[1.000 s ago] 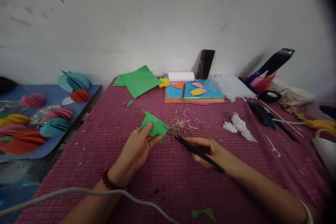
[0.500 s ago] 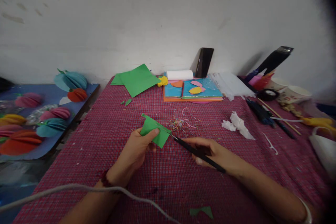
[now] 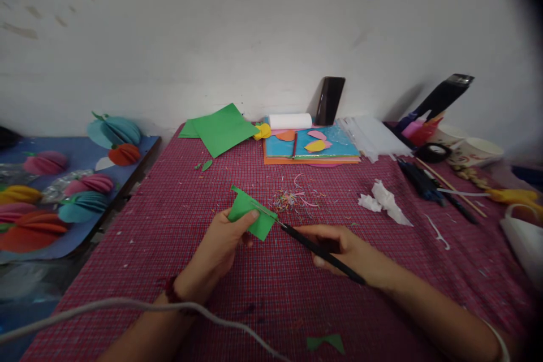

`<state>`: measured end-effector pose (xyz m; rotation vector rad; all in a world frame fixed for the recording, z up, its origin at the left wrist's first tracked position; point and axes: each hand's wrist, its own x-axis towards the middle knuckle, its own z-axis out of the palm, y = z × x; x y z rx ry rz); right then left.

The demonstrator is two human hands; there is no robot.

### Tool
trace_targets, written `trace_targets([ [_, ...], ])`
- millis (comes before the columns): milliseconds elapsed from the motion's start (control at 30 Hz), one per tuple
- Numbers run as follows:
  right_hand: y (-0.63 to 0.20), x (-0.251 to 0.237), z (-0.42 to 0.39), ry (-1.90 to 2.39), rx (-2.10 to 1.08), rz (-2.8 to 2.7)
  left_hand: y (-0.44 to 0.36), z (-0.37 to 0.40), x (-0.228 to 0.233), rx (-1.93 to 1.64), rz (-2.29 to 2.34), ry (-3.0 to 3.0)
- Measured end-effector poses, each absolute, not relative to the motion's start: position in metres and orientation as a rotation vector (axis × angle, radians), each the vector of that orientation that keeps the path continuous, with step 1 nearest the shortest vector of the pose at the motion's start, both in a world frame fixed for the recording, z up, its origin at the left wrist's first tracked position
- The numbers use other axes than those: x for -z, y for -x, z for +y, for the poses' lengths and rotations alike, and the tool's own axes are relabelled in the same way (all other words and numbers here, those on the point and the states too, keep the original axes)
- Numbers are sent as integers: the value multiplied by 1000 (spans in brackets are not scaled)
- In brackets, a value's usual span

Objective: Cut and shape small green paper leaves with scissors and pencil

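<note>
Our left hand (image 3: 218,249) keeps a thumb-and-finger grip on a small green paper piece (image 3: 251,215), held just above the tabletop (image 3: 178,220); our right hand (image 3: 343,251) is closed around black scissors (image 3: 314,249), blades biting into the paper's right edge. We judge the cut only begun. A green offcut (image 3: 326,343) lies near us.

Green sheet (image 3: 221,129), white roll (image 3: 291,121), crumpled tissue (image 3: 384,199) (checked cloth (image 3: 169,226) beneath)
</note>
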<state>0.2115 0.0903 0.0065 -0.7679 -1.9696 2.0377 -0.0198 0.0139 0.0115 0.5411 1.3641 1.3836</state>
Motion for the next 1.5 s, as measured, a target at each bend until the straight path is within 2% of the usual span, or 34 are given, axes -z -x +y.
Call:
trace_targets([
  [1000, -214, -6, 88, 716, -2092, -1961, 15, 8, -9, -1262, 1245, -588],
  [1500, -212, -7, 87, 727, -2022, -1986, 5, 4, -6, -1178, 1241, -658],
])
